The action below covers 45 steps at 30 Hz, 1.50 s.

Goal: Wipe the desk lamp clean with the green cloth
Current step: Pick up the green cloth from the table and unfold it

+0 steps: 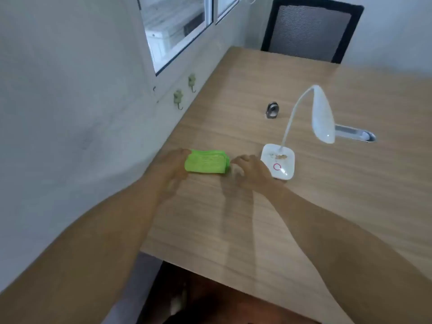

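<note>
A folded green cloth (pixel 205 164) lies flat on the wooden desk (pixel 268 218) near its left edge. My left hand (pixel 171 168) rests against the cloth's left end, fingers touching it. My right hand (pixel 251 170) sits at the cloth's right end, fingers curled down onto the desk, between the cloth and the lamp. The white desk lamp (pixel 279 161) stands just right of that hand; brownish dirt marks its square base by a red ring button. Its thin neck curves up to the lamp head (pixel 322 115). Whether either hand grips the cloth is unclear.
A small dark metal object (pixel 272 110) stands on the desk behind the lamp. A cable slot (pixel 355 133) is cut into the desk at right. A mesh chair (pixel 311 30) stands at the far end. The wall with two hooks (pixel 184 92) and a window borders the left.
</note>
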### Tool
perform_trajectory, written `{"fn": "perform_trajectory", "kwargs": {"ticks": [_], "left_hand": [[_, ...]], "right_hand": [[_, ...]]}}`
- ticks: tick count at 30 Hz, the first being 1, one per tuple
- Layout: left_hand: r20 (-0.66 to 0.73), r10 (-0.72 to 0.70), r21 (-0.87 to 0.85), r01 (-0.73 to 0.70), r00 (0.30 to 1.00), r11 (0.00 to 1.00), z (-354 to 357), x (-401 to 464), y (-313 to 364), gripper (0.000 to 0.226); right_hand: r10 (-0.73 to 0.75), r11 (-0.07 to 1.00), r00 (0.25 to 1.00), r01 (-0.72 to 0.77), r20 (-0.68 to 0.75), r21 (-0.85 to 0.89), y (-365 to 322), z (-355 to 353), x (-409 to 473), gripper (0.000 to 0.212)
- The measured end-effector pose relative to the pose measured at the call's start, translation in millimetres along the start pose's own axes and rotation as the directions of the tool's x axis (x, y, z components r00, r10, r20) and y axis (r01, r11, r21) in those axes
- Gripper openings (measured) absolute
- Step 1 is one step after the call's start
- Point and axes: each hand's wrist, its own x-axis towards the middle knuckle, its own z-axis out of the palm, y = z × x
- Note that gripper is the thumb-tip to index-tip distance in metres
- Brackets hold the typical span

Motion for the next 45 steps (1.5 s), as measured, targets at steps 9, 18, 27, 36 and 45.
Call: {"fn": "perform_trajectory", "kwargs": {"ticks": [9, 18, 27, 36, 45], "left_hand": [[-0.166, 0.025, -0.11, -0.044, 0.986, 0.993, 26.1, -0.2, -18.0, 0.06], [-0.346, 0.064, -0.16, -0.126, 0.936, 0.979, 24.2, -1.7, -17.7, 0.031], [-0.076, -0.098, -0.494, 0.048, 0.992, 0.868, -18.0, 8.7, 4.3, 0.014], [0.365, -0.038, -0.679, 0.294, 0.93, 0.673, -16.9, 6.8, 59.9, 0.025], [0.439, 0.043, -0.829, 0.386, 0.898, 0.404, 8.2, 0.8, 131.5, 0.019]], "right_hand": [[-0.007, 1.0, 0.999, 0.007, 0.047, -0.006, -8.1, 28.1, 33.0, 0.059], [0.036, 0.999, 0.996, -0.034, -0.084, 0.019, -18.2, 26.9, 33.0, 0.037], [0.288, 0.811, 0.957, -0.253, 0.015, 0.528, -39.5, -22.8, 8.6, 0.006], [0.667, 0.2, 0.727, -0.388, 0.165, 0.9, -5.8, -53.3, -30.5, 0.036], [0.551, -0.44, 0.764, -0.076, 0.336, 0.895, 23.2, -56.8, -84.9, 0.016]]}}
